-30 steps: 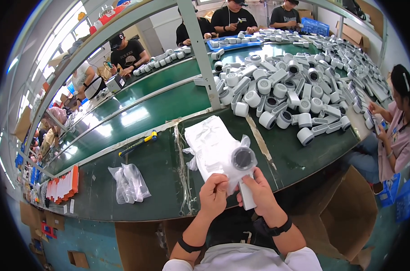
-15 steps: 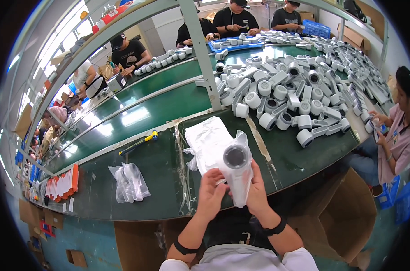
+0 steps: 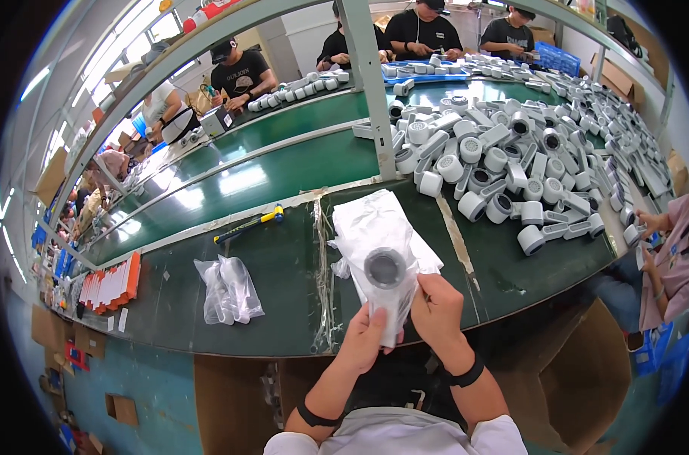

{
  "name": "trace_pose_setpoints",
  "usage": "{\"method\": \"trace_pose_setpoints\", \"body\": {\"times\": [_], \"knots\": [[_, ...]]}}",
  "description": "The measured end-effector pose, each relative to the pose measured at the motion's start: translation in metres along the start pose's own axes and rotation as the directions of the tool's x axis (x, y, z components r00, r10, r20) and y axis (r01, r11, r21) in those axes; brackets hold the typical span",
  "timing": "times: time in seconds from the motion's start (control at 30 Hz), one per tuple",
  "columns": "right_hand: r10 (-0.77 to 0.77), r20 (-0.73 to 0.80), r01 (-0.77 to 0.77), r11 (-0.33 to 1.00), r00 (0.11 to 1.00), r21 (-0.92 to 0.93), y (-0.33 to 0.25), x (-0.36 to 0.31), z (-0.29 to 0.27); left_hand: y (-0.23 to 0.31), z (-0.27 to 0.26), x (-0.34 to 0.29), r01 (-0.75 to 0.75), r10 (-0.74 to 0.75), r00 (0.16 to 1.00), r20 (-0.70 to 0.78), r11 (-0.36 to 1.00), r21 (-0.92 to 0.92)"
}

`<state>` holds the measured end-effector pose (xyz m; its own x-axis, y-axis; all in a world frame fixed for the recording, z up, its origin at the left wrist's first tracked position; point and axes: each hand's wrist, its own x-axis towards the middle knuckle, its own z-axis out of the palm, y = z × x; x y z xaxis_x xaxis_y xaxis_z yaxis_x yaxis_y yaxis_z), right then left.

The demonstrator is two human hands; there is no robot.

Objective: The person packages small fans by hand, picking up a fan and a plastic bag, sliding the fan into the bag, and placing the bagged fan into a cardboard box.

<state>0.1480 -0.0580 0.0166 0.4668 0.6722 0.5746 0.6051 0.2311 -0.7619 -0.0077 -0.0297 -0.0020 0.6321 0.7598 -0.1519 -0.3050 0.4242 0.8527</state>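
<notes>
A white hair dryer (image 3: 385, 267) with a round, dark-ringed head sits inside a clear plastic bag, its handle pointing toward me. My left hand (image 3: 363, 338) is closed around the bagged handle, thumb on top. At the bag's right side, my right hand (image 3: 440, 309) pinches the loose plastic (image 3: 411, 282) between thumb and fingers. Beneath and beyond the dryer lies a stack of flat white plastic bags (image 3: 367, 214) on the dark green table. To the left rest bagged hair dryers (image 3: 232, 291), partly blurred by their plastic.
A large heap of white dryers (image 3: 503, 155) covers the table's right side. A yellow-and-black hammer-like tool (image 3: 250, 223) and orange-white cards (image 3: 111, 284) lie to the left. A metal post (image 3: 371, 91) rises beyond. An open cardboard box (image 3: 579, 371) stands below right. Co-workers sit around.
My left hand has gone from the bag's left edge to the handle. My right hand has shifted from the handle to the plastic at the side. The whole view has swung slightly left.
</notes>
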Motion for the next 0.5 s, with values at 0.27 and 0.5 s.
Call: {"method": "trace_pose_setpoints", "body": {"times": [0.27,0.5], "knots": [[-0.305,0.191,0.322,0.945,0.933,-0.064,0.003,-0.033,0.004,0.025,-0.018,0.004,-0.231,0.220,0.911,-0.349,0.973,0.009],[-0.241,0.334,0.224,0.970,0.911,0.090,-0.006,-0.052,0.012,0.032,-0.065,-0.011,-0.180,0.222,0.851,-0.476,0.975,0.132]]}}
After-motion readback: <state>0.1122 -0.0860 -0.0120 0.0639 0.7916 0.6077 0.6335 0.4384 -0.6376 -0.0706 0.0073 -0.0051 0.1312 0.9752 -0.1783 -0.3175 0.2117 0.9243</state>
